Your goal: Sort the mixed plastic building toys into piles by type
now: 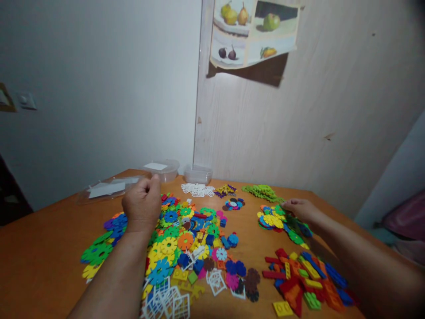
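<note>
My left hand (142, 204) is closed, thumb up, above the left side of a large mixed pile of toy pieces. Whatever is inside its fingers is hidden. Yellow notched discs (162, 250), an orange notched disc (185, 241) and blue notched discs (160, 271) lie in that pile. My right hand (297, 209) pinches at the edge of a green notched disc (280, 211), over a smaller group of discs. In that group yellow notched discs (272, 220) lie on top. More green and blue discs run below the right wrist.
Red, orange, blue and yellow building bricks (300, 279) lie at front right. White lattice pieces (198, 190), yellow-purple pieces (226, 190) and lime-green pieces (260, 192) form groups at the back. Clear plastic containers (198, 174) and a clear lid (106, 189) stand near the wall.
</note>
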The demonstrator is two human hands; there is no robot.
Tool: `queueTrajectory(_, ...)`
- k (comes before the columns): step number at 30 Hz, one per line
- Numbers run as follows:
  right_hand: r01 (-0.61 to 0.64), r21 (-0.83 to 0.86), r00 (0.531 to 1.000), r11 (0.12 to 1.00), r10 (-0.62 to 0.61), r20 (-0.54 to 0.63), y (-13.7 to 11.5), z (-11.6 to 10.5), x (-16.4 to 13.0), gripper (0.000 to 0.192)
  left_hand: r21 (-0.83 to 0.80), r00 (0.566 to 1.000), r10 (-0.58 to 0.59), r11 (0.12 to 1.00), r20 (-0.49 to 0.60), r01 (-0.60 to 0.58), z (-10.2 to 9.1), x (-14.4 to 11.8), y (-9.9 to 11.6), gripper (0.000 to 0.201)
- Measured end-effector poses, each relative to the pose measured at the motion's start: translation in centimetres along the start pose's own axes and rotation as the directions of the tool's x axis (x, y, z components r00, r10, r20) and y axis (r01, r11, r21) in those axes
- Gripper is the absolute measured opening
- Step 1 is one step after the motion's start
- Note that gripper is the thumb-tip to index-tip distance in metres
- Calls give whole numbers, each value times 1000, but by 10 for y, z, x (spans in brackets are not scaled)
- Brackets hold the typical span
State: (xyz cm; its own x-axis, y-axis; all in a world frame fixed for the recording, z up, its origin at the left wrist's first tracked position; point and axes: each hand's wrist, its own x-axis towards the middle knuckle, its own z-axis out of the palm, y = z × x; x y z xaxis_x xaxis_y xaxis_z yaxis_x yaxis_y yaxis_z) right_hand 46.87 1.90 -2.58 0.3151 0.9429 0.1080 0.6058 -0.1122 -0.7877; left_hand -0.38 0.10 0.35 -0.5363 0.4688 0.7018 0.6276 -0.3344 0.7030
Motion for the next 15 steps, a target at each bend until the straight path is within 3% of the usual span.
queueTrajectory(8, 29, -77, 998, 997, -32, -47, 20, 1, 18, 34, -13, 1000, -22, 1000, -8, 22, 1, 2, -5, 47)
queueTrajectory(11, 109, -97, 992, 989, -114, -49, 7, 11, 17, 37, -44, 999, -42, 998, -15, 41, 1, 2, -4, 47)
queueTrajectory(15, 289, -65, 956, 955, -285, 70, -35, 46, -1, 41, -77, 995, -98, 992, -26, 96, 1, 3, -3, 43)
